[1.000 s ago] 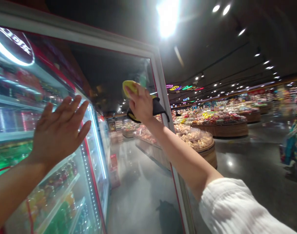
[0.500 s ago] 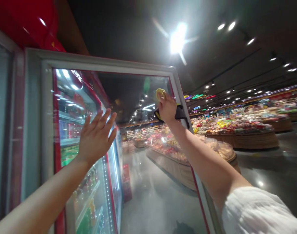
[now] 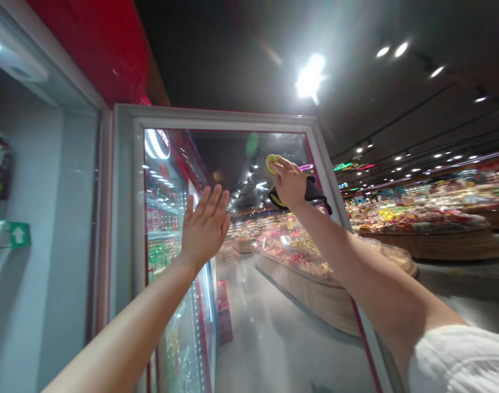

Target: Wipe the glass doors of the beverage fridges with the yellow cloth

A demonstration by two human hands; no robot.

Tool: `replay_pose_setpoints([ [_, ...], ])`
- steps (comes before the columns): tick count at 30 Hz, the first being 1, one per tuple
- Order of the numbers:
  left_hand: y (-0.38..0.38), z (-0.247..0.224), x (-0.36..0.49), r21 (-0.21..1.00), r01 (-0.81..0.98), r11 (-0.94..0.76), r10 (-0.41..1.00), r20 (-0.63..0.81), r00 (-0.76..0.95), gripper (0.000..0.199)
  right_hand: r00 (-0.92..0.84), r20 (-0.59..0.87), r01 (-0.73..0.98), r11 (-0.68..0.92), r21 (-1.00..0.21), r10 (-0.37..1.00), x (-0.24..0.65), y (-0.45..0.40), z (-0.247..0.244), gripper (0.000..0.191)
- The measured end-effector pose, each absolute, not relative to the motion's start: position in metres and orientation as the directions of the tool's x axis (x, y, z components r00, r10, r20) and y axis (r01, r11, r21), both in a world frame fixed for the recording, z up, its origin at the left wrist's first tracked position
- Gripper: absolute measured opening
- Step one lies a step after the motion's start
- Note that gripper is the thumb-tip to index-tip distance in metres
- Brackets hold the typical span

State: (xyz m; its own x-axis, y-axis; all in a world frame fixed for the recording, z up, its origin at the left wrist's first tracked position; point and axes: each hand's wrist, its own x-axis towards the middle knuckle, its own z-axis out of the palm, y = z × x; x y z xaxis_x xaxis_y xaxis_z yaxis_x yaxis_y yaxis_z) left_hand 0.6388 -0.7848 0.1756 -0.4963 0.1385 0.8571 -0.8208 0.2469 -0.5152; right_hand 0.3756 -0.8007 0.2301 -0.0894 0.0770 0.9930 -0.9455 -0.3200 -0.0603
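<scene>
Glass door of drinks cooler: swung open on its pale frame, pane between camera and shop floor, red header above.

Right hand: arm at full stretch, white sleeve at shoulder. Fingers curled over yellow pad, pressing it flat to pane close under top rail, near upper right corner. Black backing or strap of pad showing below wrist. Grip closed; thumb not visible.

Left hand: empty, fully open, fingers spread and pointing up, palm toward glass at mid-height, left of centre. Appears to brace pane; actual contact not certain from this angle.

Step in hand, judged: wiping upper part of pane, top right corner under treatment, left palm steadying door against push of pad.

Next move, judged, calls for: even pressure through whole pad rather than fingertips alone; sideways or downward travel along pane without lifting off; counter-pressure from left palm so hinged door does not swing away; care at frame edge, where pad could ride up onto rail.

Surroundings: bottled drinks on lit shelves seen through glass at left; cooler interior wall with green arrow tag far left; low round display islands heaped with goods at right; bright ceiling lamp, glare strong, fine marks on glass not readable.
</scene>
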Motion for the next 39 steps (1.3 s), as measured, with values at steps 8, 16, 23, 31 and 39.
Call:
replay_pose_setpoints([
  [8, -0.773, 0.184, 0.654, -0.570, -0.801, 0.183, 0.059, 0.819, -0.570, 0.059, 0.238, 0.959, -0.872, -0.401, 0.282, 0.156, 0.408, -0.791, 0.226, 0.047],
  [16, -0.776, 0.186, 0.664, -0.452, -0.875, 0.173, 0.103, 0.892, -0.441, 0.063, -0.003, 0.994, -0.911, -0.409, 0.044, 0.113, 0.444, -0.781, 0.260, 0.049],
  [23, -0.765, 0.187, 0.682, -0.456, -0.873, 0.172, 0.035, 0.889, -0.457, 0.061, 0.278, 0.947, -0.820, -0.474, 0.321, 0.160, 0.435, -0.773, 0.237, 0.039],
  [31, -0.763, 0.181, 0.699, -0.390, -0.907, 0.157, 0.002, 0.919, -0.395, 0.060, 0.113, 0.990, -0.884, -0.445, 0.140, 0.088, 0.483, -0.763, 0.267, 0.049],
  [39, -0.752, 0.180, 0.718, -0.398, -0.904, 0.157, -0.050, 0.911, -0.409, 0.059, 0.230, 0.963, -0.812, -0.518, 0.270, 0.141, 0.474, -0.767, 0.247, 0.041],
])
